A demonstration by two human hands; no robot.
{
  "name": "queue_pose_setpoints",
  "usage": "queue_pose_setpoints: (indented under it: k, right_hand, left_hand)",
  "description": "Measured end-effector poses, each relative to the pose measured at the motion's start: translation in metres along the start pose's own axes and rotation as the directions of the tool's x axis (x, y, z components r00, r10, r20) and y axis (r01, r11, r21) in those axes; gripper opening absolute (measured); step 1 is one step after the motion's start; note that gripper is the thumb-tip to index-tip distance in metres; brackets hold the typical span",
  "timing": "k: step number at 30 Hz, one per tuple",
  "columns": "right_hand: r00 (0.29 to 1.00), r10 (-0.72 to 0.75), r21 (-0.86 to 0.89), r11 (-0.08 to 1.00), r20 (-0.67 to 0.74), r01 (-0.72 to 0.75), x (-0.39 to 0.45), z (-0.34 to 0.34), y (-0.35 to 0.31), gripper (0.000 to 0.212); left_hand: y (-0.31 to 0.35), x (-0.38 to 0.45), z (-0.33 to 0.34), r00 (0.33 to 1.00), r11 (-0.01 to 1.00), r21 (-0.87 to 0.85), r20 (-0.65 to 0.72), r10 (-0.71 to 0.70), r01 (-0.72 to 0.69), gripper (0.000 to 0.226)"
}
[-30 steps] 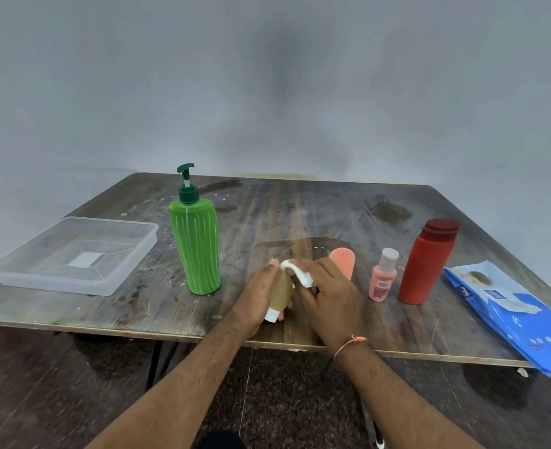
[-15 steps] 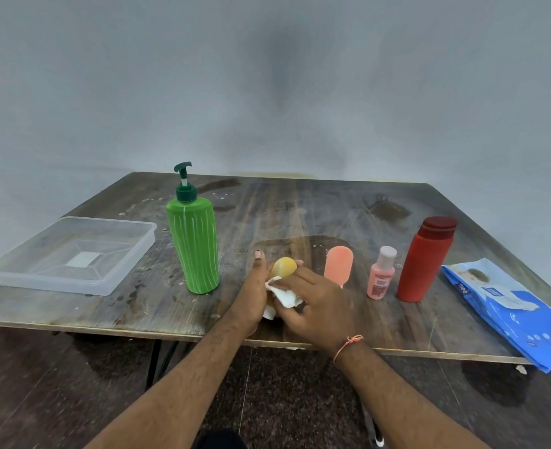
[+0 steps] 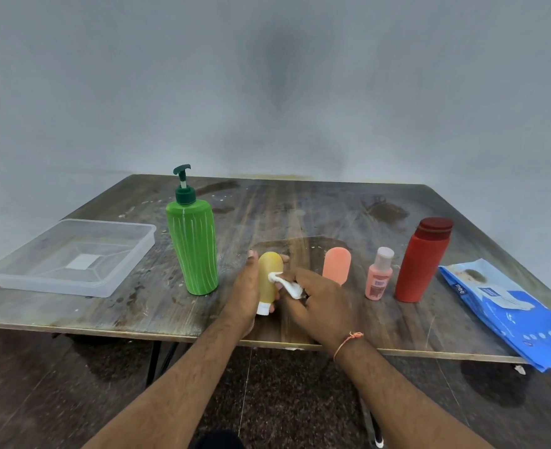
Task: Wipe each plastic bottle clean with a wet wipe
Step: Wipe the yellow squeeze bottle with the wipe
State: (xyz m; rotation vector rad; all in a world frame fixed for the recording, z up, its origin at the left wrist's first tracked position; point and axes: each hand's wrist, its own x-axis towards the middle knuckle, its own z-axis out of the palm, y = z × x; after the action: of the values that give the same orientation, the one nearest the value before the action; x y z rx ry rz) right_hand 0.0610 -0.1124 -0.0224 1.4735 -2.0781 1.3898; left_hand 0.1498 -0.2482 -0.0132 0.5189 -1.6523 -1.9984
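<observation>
My left hand grips a small yellow bottle with a white cap, cap end toward me, near the table's front edge. My right hand pinches a crumpled white wet wipe and presses its tip against the yellow bottle's side. A tall green pump bottle stands just left of my hands. To the right stand an orange tube, a small pink bottle and a red bottle.
A clear plastic tray sits at the left of the worn wooden table. A blue wet-wipe pack lies at the right, overhanging the front edge. A grey wall stands behind the table.
The yellow bottle has turned in my left hand, showing more of its body. My right hand has drawn the wipe from the bottle's top to its side.
</observation>
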Motion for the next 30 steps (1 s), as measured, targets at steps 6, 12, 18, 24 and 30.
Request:
queue_pose_setpoints:
  k: [6, 12, 18, 24, 30]
  right_hand:
    - [0.995, 0.016, 0.157, 0.987, 0.103, -0.032, 0.001, 0.000, -0.003, 0.025]
    - [0.927, 0.188, 0.415, 0.853, 0.323, -0.317, 0.004, -0.013, -0.001, 0.012]
    - [0.857, 0.297, 0.377, 0.802, 0.422, -0.464, -0.009, -0.044, 0.012, 0.009]
    - [0.836, 0.357, 0.383, 0.765, 0.416, -0.518, -0.022, -0.084, 0.027, 0.006]
    - [0.840, 0.376, 0.404, 0.750, 0.390, -0.523, -0.028, -0.090, 0.030, 0.006]
  left_hand:
    - [0.000, 0.003, -0.006, 0.998, 0.997, -0.071, -0.061, -0.012, 0.007, 0.070]
    - [-0.003, 0.005, -0.006, 0.978, 0.989, -0.107, -0.176, -0.116, 0.098, 0.069]
    - [0.004, -0.005, -0.001, 0.986, 0.998, -0.069, -0.163, -0.022, 0.011, 0.031]
    - [0.001, -0.009, 0.002, 0.993, 0.993, 0.108, -0.097, 0.062, -0.052, 0.020]
    - [-0.002, -0.003, 0.003, 0.994, 0.982, 0.175, -0.068, 0.080, -0.067, 0.021]
